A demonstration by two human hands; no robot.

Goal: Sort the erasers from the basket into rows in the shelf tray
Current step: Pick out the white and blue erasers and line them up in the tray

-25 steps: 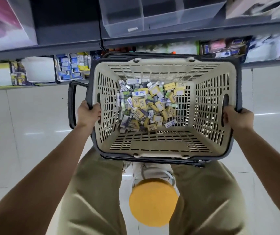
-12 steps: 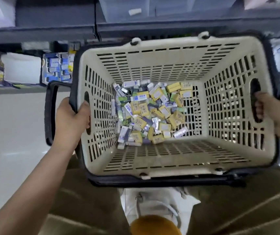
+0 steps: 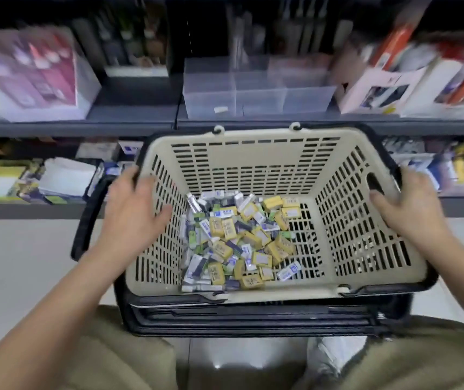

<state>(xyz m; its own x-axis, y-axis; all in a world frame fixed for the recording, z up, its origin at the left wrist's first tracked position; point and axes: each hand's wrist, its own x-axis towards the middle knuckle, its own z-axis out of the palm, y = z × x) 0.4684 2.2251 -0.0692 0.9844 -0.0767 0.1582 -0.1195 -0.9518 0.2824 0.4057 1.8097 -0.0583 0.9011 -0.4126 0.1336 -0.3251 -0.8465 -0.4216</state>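
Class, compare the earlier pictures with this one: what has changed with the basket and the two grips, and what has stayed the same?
The left grip has let go of the left rim of the basket, fingers now spread loose over it. The right grip still holds the right rim. The erasers stay heaped in the basket.

basket (image 3: 253,153): 1 | erasers (image 3: 239,237): several dozen in a heap, exact count unclear | shelf tray (image 3: 253,91): 1 | hands: 2, left hand (image 3: 132,209), right hand (image 3: 405,212)

A pink-printed box (image 3: 32,76) is sitting on the upper grey shelf (image 3: 56,126) at left, white picture boxes (image 3: 379,90) are standing at right, and blurred packs (image 3: 65,178) are lying on the lower shelf above pale floor tiles (image 3: 22,263).
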